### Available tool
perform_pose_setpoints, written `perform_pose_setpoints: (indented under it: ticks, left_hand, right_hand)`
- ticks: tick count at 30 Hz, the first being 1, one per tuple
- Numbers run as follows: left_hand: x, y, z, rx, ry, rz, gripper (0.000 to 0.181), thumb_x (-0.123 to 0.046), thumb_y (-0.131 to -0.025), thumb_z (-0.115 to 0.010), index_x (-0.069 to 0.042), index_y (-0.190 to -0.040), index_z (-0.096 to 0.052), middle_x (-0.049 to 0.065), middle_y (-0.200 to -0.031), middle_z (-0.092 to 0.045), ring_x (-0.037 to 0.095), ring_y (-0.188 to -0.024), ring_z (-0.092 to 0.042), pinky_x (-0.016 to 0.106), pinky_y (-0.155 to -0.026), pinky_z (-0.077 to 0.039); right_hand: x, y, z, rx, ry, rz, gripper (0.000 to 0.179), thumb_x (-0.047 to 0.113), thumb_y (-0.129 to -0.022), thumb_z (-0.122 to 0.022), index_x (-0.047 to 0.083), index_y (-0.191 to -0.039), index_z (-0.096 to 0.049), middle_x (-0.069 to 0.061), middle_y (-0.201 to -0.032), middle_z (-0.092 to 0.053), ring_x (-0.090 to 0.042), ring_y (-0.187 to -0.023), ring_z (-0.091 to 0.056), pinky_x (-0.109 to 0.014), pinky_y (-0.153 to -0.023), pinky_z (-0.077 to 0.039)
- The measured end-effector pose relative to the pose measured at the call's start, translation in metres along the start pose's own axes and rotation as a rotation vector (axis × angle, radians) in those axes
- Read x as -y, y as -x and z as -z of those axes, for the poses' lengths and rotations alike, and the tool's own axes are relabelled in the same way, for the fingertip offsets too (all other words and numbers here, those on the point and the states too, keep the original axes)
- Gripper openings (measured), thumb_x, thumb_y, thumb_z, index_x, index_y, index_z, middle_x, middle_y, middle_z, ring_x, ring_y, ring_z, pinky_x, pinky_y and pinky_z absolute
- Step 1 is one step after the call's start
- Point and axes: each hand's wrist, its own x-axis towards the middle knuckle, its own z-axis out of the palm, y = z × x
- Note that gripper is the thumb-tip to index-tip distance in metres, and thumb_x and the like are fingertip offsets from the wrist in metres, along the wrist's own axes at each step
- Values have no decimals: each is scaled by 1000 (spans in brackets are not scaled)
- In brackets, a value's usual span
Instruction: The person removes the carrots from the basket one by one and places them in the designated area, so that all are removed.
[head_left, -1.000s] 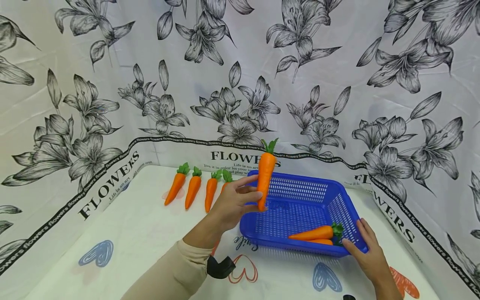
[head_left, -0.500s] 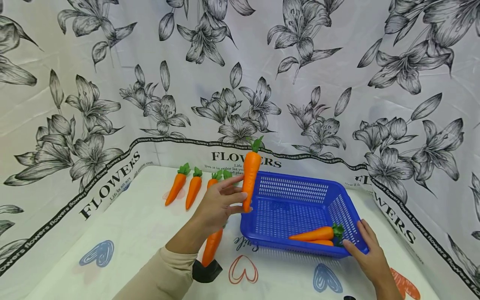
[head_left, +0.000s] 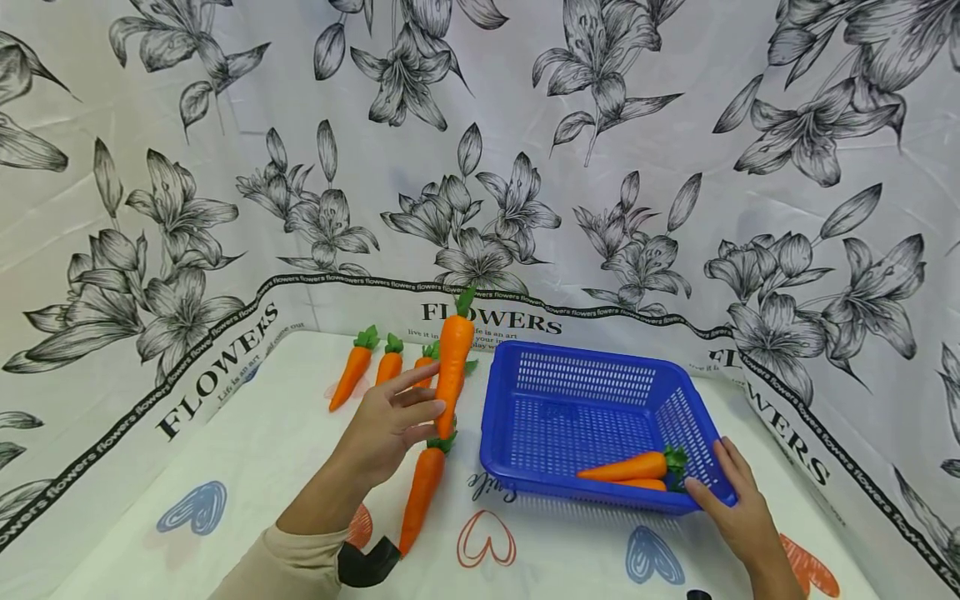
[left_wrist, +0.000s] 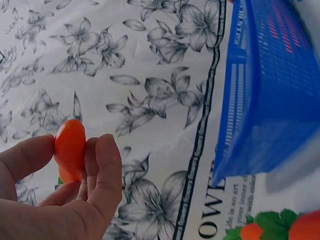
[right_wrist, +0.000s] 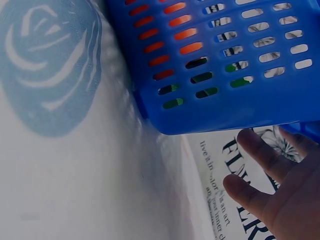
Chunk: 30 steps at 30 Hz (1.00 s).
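Observation:
My left hand [head_left: 386,429] pinches an orange carrot [head_left: 455,350] with green leaves, held upright, leafy end up, left of the basket. In the left wrist view, thumb and fingertips press the carrot [left_wrist: 70,150] from both sides. My right hand [head_left: 738,508] rests at the near right corner of a blue plastic basket [head_left: 592,496], its fingers spread and fairly straight. Two carrots [head_left: 626,467] lie inside by the basket's near wall. Another carrot [head_left: 422,500] lies on the table below the held one, its leaves towards the back.
Several carrots [head_left: 351,379] lie in a row at the back left, some partly hidden by my left hand and the held carrot. The white tablecloth [head_left: 255,458] has printed hearts. A flower-printed curtain [head_left: 300,233] surrounds the table.
My left hand has moved left with the carrot, from over the basket's left edge to beside it. The carrot lying nearer me has come into fuller view. My right hand and the basket stayed put.

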Motion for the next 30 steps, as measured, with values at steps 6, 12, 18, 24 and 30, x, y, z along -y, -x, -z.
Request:
perform_pose_setpoints:
  ticks: [6, 12, 18, 24, 30]
  left_hand:
    - [5, 9, 22, -1, 13, 1, 58, 2, -91, -64, -4, -144, -43, 18, -109, -51, 27, -93, -60, 39, -81, -54]
    - [10, 16, 40, 3, 9, -8, 60, 0, -90, -65, -2, -145, -40, 16, -108, -54, 26, -89, -61, 39, -81, -54]
    - [15, 22, 60, -7, -10, 0, 63, -1, -91, -65, 1, -146, -36, 14, -105, -54, 26, -87, -63, 42, -82, -54]
    - [24, 27, 76, -34, -16, 48, 64, 0, -90, -66, 1, -146, -36, 14, -103, -56, 26, -83, -65, 43, -82, -54]
    - [35, 30, 84, -61, -50, 113, 64, -3, -90, -67, 0, -146, -36, 16, -104, -59, 29, -84, -65, 43, -81, -54]
  right_hand:
    - [0, 0, -1, -3, 3, -3, 80, 28, -94, -63, 7, -154, -14, -15, -160, -2, -45, -141, -1, -69, -104, -10]
    - [0, -1, 0, -4, -3, 1, 80, 28, -94, -63, 8, -154, -14, -13, -160, -1, -43, -141, 0, -68, -104, -9]
    - [-2, -2, -1, 0, 2, -1, 80, 28, -95, -63, 9, -155, -13, -13, -160, -1, -44, -141, 0, -70, -103, -10]
    - [-3, -2, -1, -3, 8, 11, 80, 28, -94, -63, 9, -154, -14, -14, -160, -2, -45, -141, -1, -70, -103, -10]
    - [-3, -1, -1, -9, 10, 14, 79, 27, -95, -63, 9, -155, -14, -13, -160, -2, -45, -141, -1, -70, -103, -9]
